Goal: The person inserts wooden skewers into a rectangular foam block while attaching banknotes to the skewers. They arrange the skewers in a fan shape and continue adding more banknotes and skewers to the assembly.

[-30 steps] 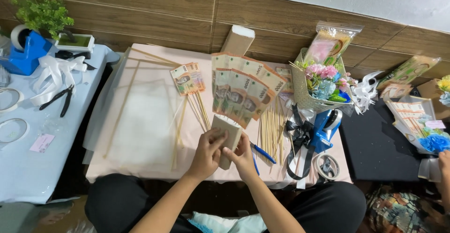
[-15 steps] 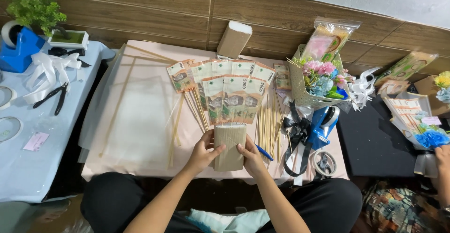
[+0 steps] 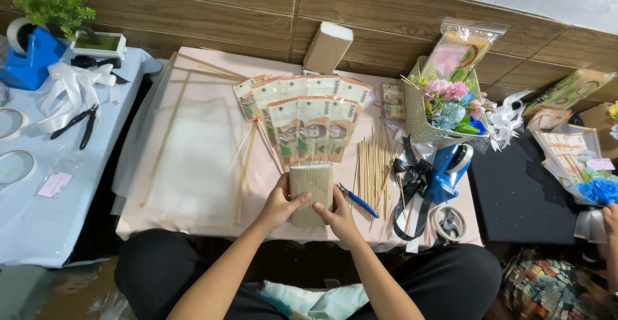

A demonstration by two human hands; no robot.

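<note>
A fan of banknotes [image 3: 302,111] on thin wooden sticks lies flat on the pink table [image 3: 193,165]. Its sticks run down into a tan rectangular block [image 3: 311,188] near the table's front edge. My left hand [image 3: 278,205] grips the block's left side, thumb on top. My right hand [image 3: 340,215] holds the block's right side. Both forearms reach up from my lap.
Loose wooden skewers [image 3: 371,165] and a blue pen [image 3: 358,200] lie right of the block. A flower basket [image 3: 444,111], blue tape dispenser [image 3: 450,165], black ribbon [image 3: 412,178] and tape roll [image 3: 449,222] sit right. Pliers [image 3: 76,124] lie on the left blue table. Another person's hand [image 3: 608,220] shows far right.
The banknote fan has been turned from tilting right to upright and squared on the table. Both hands have shifted onto the sides of the tan block.
</note>
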